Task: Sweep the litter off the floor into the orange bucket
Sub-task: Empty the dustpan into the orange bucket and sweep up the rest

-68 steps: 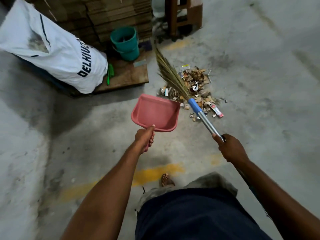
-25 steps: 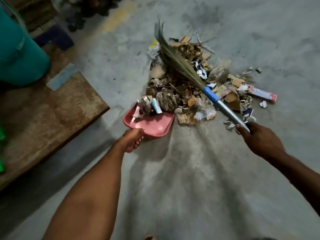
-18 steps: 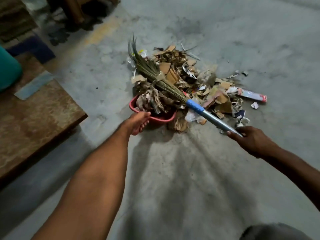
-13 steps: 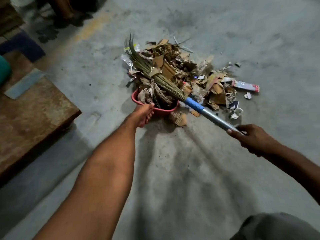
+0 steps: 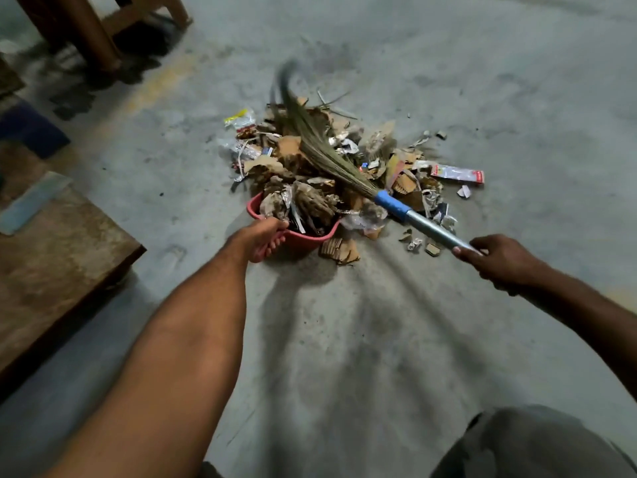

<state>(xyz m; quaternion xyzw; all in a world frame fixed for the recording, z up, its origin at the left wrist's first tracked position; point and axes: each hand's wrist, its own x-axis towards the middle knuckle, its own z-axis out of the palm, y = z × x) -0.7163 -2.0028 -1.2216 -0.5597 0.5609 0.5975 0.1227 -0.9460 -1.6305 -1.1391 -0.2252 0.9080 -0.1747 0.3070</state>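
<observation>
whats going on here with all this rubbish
A person is sweeping a litter pile into a red dustpan. The left hand holds the dustpan, already heaped with scraps; the right hand grips the broom by its metal handle. Much litter lies on the floor; no orange bucket is in view.

Site read as a warehouse or workshop floor, not a home. The concrete floor [image 5: 344, 339] was bare, grey, stained and scuffed. The litter pile [image 5: 310, 160] was mostly torn cardboard and packaging wrappers. A faded yellow painted line [image 5: 158, 88] ran beyond the pile, to its left. A low, worn wooden platform [image 5: 51, 257] sat well left of the pile. Heavy wooden legs [image 5: 89, 32] stood further beyond, also left.
</observation>
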